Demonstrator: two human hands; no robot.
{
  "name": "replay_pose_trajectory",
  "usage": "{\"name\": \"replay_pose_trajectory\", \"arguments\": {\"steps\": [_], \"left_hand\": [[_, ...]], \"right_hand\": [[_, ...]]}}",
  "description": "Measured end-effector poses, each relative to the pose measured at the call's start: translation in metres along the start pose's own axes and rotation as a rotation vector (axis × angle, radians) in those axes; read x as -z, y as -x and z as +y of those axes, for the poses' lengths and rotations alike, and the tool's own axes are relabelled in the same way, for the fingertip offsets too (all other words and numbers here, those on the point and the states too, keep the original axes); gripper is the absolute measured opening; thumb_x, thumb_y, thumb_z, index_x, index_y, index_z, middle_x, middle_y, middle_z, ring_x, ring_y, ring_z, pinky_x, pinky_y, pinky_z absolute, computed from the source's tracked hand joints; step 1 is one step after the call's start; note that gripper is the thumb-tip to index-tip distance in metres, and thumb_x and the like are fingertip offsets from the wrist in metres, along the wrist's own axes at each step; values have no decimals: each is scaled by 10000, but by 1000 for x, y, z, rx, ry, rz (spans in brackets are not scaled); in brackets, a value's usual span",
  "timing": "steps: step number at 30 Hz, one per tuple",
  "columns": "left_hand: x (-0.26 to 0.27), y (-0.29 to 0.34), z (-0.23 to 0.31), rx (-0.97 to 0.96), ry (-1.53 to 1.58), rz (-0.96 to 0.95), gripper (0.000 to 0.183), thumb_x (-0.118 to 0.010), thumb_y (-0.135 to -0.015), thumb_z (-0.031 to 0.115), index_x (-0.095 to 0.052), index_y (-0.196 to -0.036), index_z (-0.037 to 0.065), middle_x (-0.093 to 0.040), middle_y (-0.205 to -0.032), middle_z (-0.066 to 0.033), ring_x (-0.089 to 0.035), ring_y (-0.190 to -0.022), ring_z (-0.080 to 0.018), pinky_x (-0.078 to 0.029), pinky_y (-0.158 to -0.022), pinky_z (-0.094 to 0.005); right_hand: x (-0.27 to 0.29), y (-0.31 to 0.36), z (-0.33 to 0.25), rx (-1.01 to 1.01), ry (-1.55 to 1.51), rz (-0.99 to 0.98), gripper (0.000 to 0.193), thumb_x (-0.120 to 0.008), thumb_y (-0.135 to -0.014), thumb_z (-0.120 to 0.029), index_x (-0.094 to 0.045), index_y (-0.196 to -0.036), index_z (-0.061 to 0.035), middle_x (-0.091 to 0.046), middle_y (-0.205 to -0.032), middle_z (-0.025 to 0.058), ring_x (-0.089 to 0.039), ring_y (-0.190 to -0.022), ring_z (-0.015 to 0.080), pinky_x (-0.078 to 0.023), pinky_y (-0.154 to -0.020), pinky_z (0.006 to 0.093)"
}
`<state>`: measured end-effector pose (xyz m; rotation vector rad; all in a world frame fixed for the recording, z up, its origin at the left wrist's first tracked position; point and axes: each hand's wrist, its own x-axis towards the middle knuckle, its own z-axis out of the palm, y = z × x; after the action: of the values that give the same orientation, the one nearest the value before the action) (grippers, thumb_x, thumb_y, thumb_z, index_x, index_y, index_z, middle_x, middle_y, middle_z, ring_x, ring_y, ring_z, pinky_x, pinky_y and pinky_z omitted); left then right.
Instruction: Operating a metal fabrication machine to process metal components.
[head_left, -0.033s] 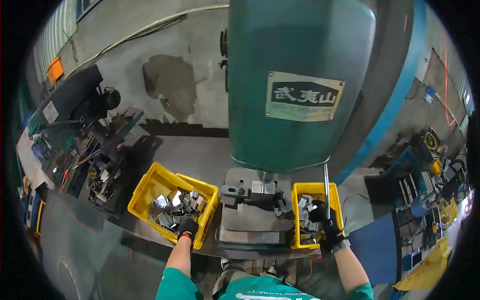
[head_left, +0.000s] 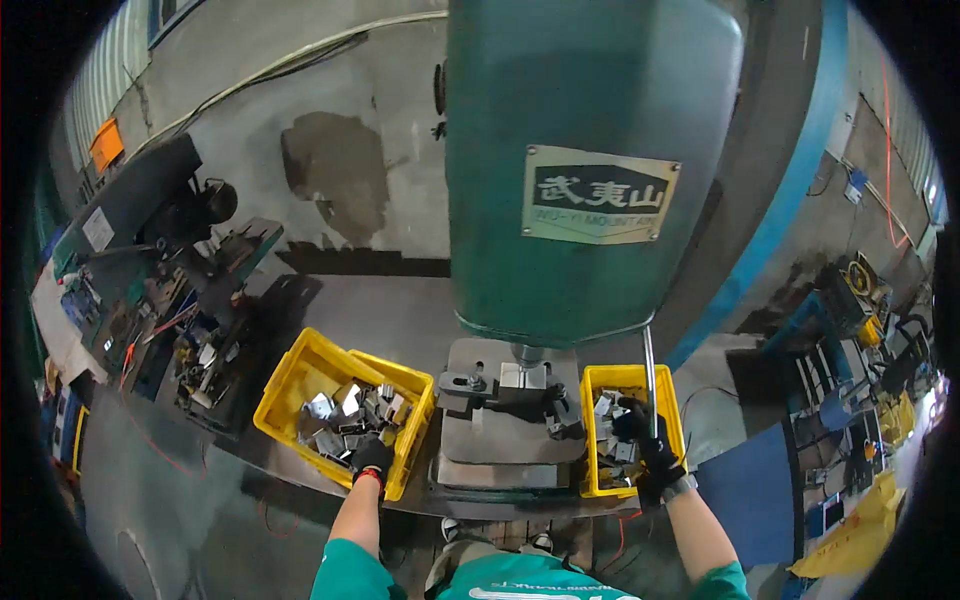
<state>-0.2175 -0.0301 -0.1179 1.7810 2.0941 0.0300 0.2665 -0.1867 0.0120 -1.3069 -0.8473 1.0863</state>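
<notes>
My left hand (head_left: pixel 373 457), in a black glove, is down at the near right corner of the left yellow bin (head_left: pixel 285 382). It rests against the shiny bent metal pieces (head_left: pixel 345 413) heaped there, and its fingers are too dark to make out. My right hand (head_left: pixel 655 455), gloved too, is closed round the lower end of a steel lever (head_left: pixel 649 375), over the right yellow bin (head_left: pixel 624 374). More metal pieces (head_left: pixel 606 408) lie in that bin. Between the bins, a small bright block (head_left: pixel 522 377) sits in the fixture under the spindle (head_left: pixel 528 353) of a green drill-press-like machine (head_left: pixel 590 280).
The machine's slotted base plate (head_left: pixel 500 440) carries clamps and bolts (head_left: pixel 472 383). At the left a dark machine (head_left: pixel 195 200) stands beside a cluttered bench (head_left: pixel 235 250). A blue panel (head_left: pixel 745 490) and a rack with odds and ends (head_left: pixel 850 420) stand at the right.
</notes>
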Motion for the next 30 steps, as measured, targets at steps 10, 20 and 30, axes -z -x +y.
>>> {"name": "replay_pose_trajectory", "arguments": {"steps": [10,20,30], "left_hand": [[1,2,-65,-193,100,509,267,-663,-654,265,-575,-841,98,-624,-775,-115,-601,-752,-326,-473,-656,-455],[70,110,-71,-137,285,453,153,-617,-767,174,-552,-849,62,-608,-795,-126,-600,-748,-300,-467,-660,-410],[57,158,-82,-320,404,560,269,-615,-762,102,-571,-1027,97,-595,-775,-86,-594,-698,-237,-460,-617,-358]], "right_hand": [[-56,-77,-24,160,269,-176,401,-483,-926,-249,-471,-1251,-14,-550,-1188,87,-505,-1098,167,-383,-929,309],[-83,-160,14,207,242,-564,325,-480,-926,-194,-510,-1202,-28,-585,-1101,82,-530,-954,130,-430,-839,276],[-104,-195,34,222,566,-784,294,-520,-846,-164,-559,-1090,-5,-618,-989,120,-571,-985,229,-436,-839,349]]}}
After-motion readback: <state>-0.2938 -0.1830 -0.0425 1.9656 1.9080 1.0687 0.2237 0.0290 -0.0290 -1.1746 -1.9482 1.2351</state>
